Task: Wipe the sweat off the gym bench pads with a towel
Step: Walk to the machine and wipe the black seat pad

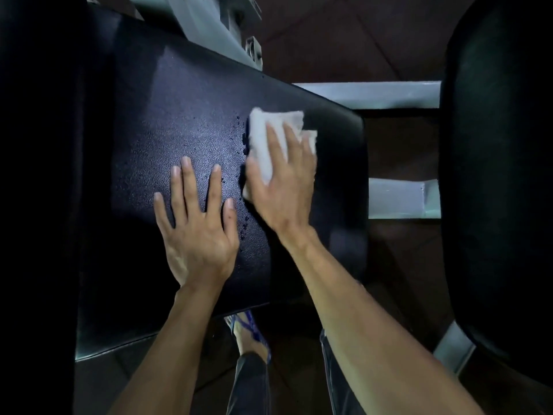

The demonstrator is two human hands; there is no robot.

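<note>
I see the towel [270, 145] as a small folded white cloth, soft and light, lying flat on the right part of the black pad [185, 94]. I judge it will bunch or slide out if I only pinch a corner, so the best hold is a flat press over its middle, with the fingers spread to pin the folds. The pad's skin looks pebbled and slick, with droplets [244, 229] beaded just left of the towel and down toward the near edge, so the cloth should glide easily and needs firm downward pressure to pick up the wet. My right hand [284, 190] lies palm down on the towel, fingers extended and spread, pressing it against the pad rather than gripping it; the forearm reaches in from the lower right. My left hand [197, 232] is empty, wide and flat on the pad beside it, fingers splayed, bracing. A 2nd pad [493, 145] stands well apart at the right.
</note>
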